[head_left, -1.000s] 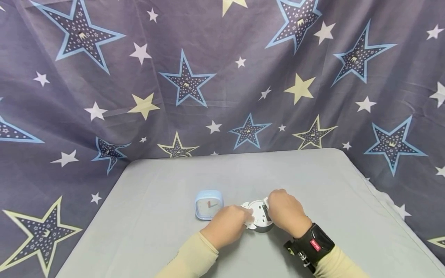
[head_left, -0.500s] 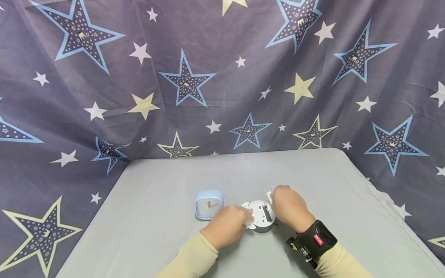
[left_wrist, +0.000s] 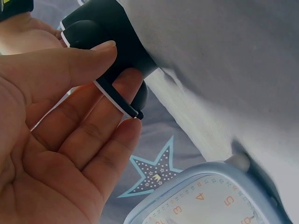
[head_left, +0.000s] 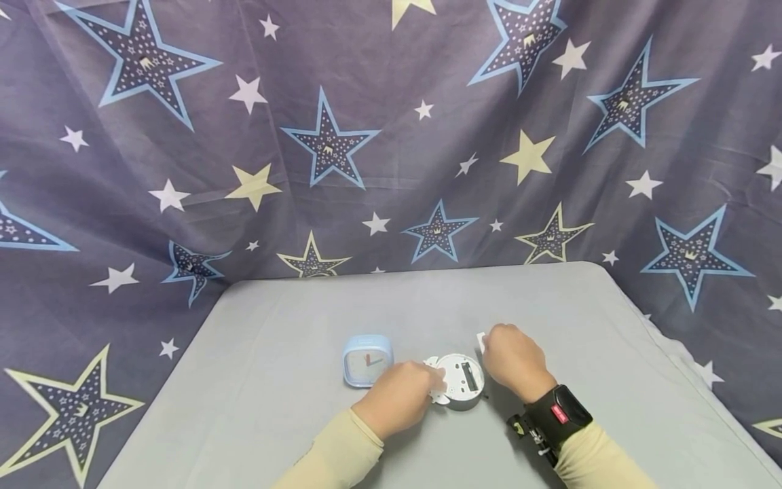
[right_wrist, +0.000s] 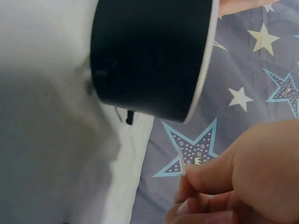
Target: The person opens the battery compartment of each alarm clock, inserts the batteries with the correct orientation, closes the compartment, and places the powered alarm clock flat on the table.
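Observation:
A round clock with a black body and a white back [head_left: 455, 367] lies back upward at the middle of the table; a dark battery slot shows in it. My left hand [head_left: 397, 397] grips its side, and in the left wrist view the thumb lies over a projecting part of the black body [left_wrist: 119, 28] with fingers beneath. Just up and right of the clock, my right hand [head_left: 513, 360] pinches a small thin white battery cover [head_left: 480, 342]. In the right wrist view, this cover [right_wrist: 181, 161] is seen edge-on between thumb and finger, apart from the black body [right_wrist: 149, 56].
A light blue alarm clock [head_left: 366, 363] stands left of the round clock, close to my left hand. The grey cloth-covered table [head_left: 293, 326] ends at a star-patterned curtain [head_left: 391, 170] behind and at the sides. A small lever [right_wrist: 130, 116] juts from the black body.
My right hand has moved up and right, taking the battery cover away from the round clock and uncovering the dark slot. My left hand and the blue alarm clock have stayed put.

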### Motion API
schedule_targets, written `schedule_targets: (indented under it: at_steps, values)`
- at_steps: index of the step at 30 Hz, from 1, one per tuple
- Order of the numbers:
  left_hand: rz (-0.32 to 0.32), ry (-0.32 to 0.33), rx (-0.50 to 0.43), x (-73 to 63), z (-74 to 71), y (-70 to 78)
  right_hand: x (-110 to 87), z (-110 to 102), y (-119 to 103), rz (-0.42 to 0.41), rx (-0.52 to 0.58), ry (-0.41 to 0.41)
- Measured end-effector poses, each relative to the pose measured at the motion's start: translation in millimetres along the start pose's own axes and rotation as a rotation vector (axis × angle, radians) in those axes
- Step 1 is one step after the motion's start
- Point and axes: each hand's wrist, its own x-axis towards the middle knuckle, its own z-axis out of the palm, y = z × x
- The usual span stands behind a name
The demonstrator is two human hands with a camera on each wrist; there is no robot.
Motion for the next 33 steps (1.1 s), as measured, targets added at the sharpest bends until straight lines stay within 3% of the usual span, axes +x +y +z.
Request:
schedule_targets:
  at_steps: [19,33]
  values:
    - [-0.022,0.002,-0.030,-0.8,-1.4,1.5,8.8,12.1,11.6,0.071,0.005,-0.085]
    - [-0.003,0.029,-0.027,-0.5,0.0,1.4,11.0,15.1,18.2,0.107,0.024,-0.107]
